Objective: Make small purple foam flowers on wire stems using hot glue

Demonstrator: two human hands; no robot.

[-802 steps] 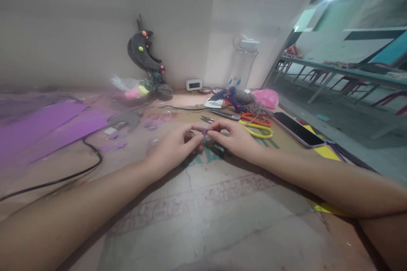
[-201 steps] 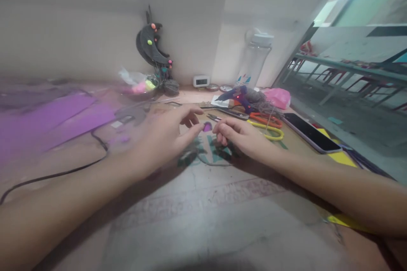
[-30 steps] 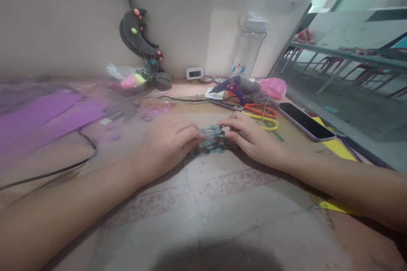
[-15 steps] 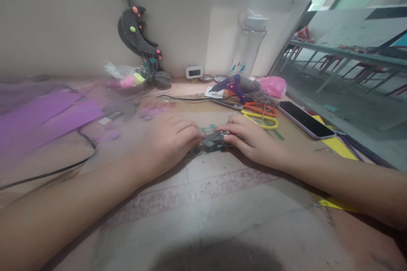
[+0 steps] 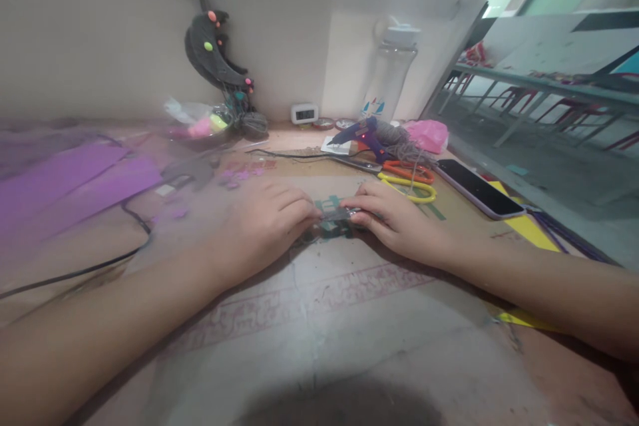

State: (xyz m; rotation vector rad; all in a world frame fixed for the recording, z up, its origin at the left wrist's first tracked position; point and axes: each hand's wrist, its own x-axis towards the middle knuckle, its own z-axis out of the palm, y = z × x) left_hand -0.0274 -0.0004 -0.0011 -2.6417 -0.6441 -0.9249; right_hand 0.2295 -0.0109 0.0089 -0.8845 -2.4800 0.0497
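Between my two hands runs a short greyish, see-through strip [image 5: 335, 214]; its exact kind cannot be made out. My left hand [image 5: 269, 219] pinches its left end with thumb and fingers, the back of the hand hiding most of the grip. At the right end, my right hand [image 5: 392, 218] holds the strip between thumb and forefinger, where something shiny shows at the fingertips. Both hands rest low over a cardboard sheet [image 5: 329, 299] with red and green print. Just past my right hand lie scissors with yellow handles [image 5: 410, 189].
Behind are orange handles [image 5: 409, 172], a purple glue gun [image 5: 367, 136], grey yarn [image 5: 397, 136] and a bottle [image 5: 388, 80]. A phone [image 5: 476, 188] lies right. Purple sheets [image 5: 64, 180] and a black cord [image 5: 84, 273] lie left. A dark crescent ornament [image 5: 210, 56] leans on the wall.
The strip between my fingers looks flatter and straighter than before, when it was bunched up. Both hands stay in nearly the same place.
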